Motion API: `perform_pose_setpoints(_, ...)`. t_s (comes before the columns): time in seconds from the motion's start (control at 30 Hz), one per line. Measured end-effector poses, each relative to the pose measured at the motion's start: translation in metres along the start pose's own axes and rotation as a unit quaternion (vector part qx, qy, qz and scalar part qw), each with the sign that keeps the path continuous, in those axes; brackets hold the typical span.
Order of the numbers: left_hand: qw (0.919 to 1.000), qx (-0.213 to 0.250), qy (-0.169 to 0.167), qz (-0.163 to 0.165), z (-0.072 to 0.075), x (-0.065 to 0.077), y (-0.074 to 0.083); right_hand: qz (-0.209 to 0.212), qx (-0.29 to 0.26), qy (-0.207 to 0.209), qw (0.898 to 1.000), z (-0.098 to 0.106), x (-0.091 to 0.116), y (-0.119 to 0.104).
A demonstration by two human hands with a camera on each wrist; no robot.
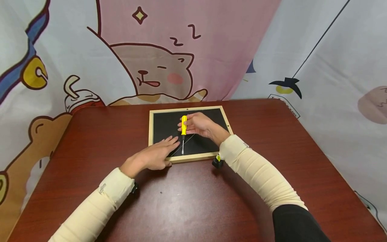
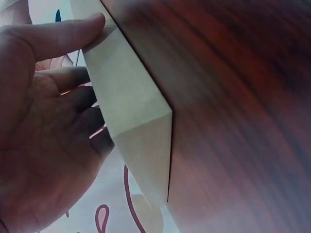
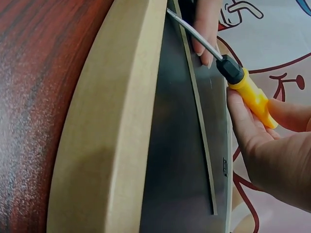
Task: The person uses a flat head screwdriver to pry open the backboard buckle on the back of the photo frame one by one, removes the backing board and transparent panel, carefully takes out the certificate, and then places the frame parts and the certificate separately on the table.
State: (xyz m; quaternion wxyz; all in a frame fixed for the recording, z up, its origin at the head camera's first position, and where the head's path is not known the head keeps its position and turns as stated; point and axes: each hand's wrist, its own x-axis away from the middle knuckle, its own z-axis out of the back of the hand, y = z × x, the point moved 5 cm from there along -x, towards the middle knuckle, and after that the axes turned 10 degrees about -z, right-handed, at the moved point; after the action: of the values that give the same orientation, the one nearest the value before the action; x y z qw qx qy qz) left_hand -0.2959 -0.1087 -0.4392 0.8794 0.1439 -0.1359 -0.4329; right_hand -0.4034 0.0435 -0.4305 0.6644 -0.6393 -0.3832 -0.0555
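A black board in a pale wooden frame [image 1: 150, 129] lies flat on the table. My right hand [image 1: 202, 125] holds a screwdriver [image 3: 255, 99] by its yellow handle, between thumb and fingers. Its metal shaft points down, with the tip at the inner edge of the frame's near side. A thin strip [image 3: 201, 126] runs slantwise across the black panel [image 1: 166, 122]. Just left of the screwdriver tip, my left hand [image 1: 156, 154] rests on the frame's near left corner, fingers stretched over the panel. In the left wrist view its thumb [image 2: 73, 36] touches the frame's outer side.
The reddish-brown table [image 1: 260, 134] extends around the frame on all sides. Behind it hangs a cloth [image 1: 242, 50] printed with cartoon animals. A small black clip [image 3: 225, 166] is on the frame's far side in the right wrist view.
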Motion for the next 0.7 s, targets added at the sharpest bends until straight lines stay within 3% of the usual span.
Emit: perform_pose_setpoints(0.7, 0.9998, -0.013, -0.008, 0.009, -0.0001, -0.0005, 0.0027, 0.002, 0.024, 0.014, 1.000, -0.0028, 0.0003, 0.0008)
